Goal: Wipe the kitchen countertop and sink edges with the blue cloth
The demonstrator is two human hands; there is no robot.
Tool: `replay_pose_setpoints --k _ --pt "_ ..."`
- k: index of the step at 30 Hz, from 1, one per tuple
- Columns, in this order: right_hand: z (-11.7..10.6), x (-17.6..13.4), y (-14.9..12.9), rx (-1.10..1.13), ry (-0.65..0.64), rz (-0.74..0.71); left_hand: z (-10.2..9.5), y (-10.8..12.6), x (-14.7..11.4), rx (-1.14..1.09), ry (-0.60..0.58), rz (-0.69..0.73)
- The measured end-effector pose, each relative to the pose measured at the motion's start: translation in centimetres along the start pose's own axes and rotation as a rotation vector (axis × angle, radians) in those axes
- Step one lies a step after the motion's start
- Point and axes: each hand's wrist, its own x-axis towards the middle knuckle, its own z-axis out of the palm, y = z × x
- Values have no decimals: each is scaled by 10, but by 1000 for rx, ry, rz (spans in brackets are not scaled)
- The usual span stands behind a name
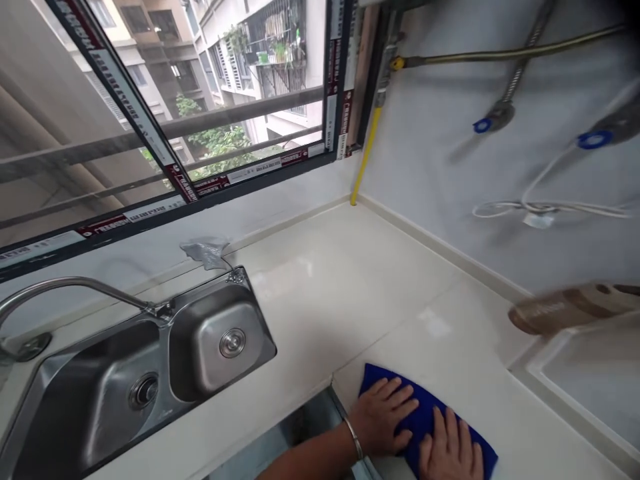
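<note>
A blue cloth [425, 407] lies flat on the pale countertop [350, 293], close to the counter's inner corner. My left hand [383, 413], with a bracelet at the wrist, rests on the cloth's left part, fingers stretched out. Beside it, my right hand [453, 450] presses flat on the right part of the cloth, its fingers extended and slightly apart. Neither hand grips the cloth; both lie on top of it. The bottom of the right hand is cut off by the frame edge.
To the left is a double steel sink [220, 347] with a curved faucet [85, 283]. Crumpled clear plastic [205, 253] sits behind it. A yellow pipe [367, 157] rises in the corner. A brown bottle-shaped object [565, 310] is at the right. Below the front edge an opening [300, 427] shows.
</note>
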Motion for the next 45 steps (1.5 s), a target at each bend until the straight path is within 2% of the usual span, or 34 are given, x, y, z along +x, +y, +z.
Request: replay_pose_setpoints --k 6,10,17,23,25,30,36,45 --pt "57 65 -60 5 -91 -171 -40 -80 -10 -29 83 -149" --pt "91 93 -94 -4 -138 -283 -61 -119 -28 -14 166 -250" --pt "133 125 -152 -20 -240 -515 -82 -150 -69 72 270 -485" --pt "161 148 -183 -25 -272 -593 -94 -187 -73 101 342 -550" --pt "167 150 -189 -42 -276 -602 -96 -192 -77 114 349 -568" --pt "163 139 -193 -28 -280 -705 -90 -173 -96 175 360 -673" --pt "144 123 -175 30 -277 -832 -75 -134 -115 222 353 -703" --pt "114 94 -146 188 -317 -974 -40 -61 -146 271 394 -764"
